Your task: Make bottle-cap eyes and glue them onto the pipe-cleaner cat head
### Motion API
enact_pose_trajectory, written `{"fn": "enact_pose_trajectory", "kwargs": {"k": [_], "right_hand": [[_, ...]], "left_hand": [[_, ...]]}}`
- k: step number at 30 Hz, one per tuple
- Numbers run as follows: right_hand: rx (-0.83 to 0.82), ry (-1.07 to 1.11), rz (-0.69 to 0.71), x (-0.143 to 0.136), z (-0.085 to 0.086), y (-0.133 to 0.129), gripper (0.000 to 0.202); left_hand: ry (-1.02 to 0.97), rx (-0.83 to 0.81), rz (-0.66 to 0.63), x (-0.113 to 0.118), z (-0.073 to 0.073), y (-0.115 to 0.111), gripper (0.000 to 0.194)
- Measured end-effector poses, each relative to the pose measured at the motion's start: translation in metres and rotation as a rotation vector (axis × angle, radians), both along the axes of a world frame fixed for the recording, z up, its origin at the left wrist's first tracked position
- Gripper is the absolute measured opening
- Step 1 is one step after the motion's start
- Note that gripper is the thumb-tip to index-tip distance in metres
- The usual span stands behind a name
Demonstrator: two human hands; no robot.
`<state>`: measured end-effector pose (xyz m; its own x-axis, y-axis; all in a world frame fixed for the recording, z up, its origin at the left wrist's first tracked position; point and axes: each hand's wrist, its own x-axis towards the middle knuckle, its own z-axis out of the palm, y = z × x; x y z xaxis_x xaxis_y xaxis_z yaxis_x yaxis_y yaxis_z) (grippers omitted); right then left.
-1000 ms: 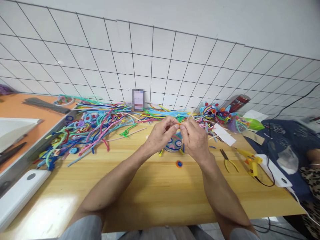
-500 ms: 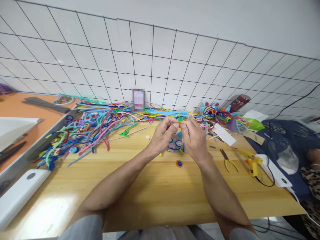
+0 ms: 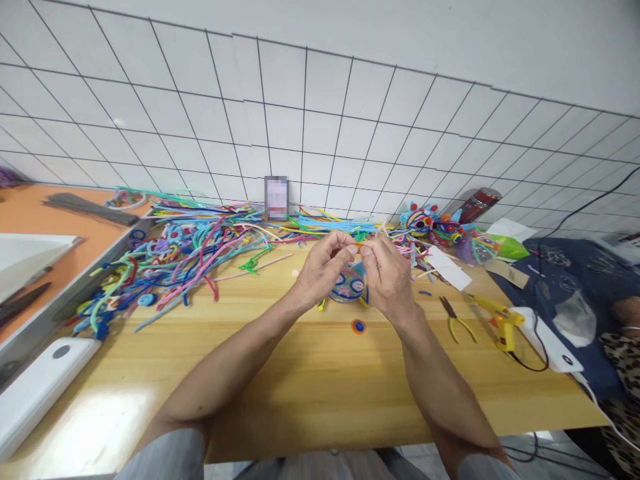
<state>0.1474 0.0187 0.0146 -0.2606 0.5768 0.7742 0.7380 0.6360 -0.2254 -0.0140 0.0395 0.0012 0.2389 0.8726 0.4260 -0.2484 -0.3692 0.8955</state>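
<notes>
Left hand [image 3: 325, 270] and right hand [image 3: 391, 277] close together, each grip pinching a small orange strip [image 3: 358, 245] between thumb and fingers. Strip is held above the bench [image 3: 320, 387], just beyond a round decorated craft piece [image 3: 349, 288] partly hidden by the hands. Blue-and-orange disc [image 3: 359, 327] lies nearer the body; yellow-handled pliers [image 3: 457, 320] and yellow glue gun [image 3: 503, 323] off to the right.

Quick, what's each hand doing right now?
Left hand: closed, pinching a small orange piece.
Right hand: closed, pinching the same orange piece.
</notes>
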Motion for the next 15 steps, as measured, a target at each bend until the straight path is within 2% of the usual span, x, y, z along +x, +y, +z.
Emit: {"fn": "enact_pose_trajectory", "kwargs": {"k": [2,5,10,12,15], "right_hand": [[0.004,-0.004,-0.026,0.0,-0.001,0.001,0.025],[0.029,-0.075,-0.07,0.003,-0.002,0.001,0.026],[0.048,-0.214,-0.108,0.007,0.001,0.0,0.029],[0.025,-0.214,-0.088,0.008,0.002,0.0,0.03],[-0.034,-0.119,-0.004,0.007,0.002,0.0,0.029]], "left_hand": [[-0.013,-0.028,-0.014,0.001,-0.001,0.001,0.029],[0.069,0.026,-0.035,-0.003,0.001,0.003,0.025],[0.3,0.205,0.087,-0.013,0.01,0.002,0.012],[0.325,0.225,0.096,-0.015,0.013,0.001,0.012],[0.268,0.169,0.062,-0.013,0.013,-0.001,0.015]]}}
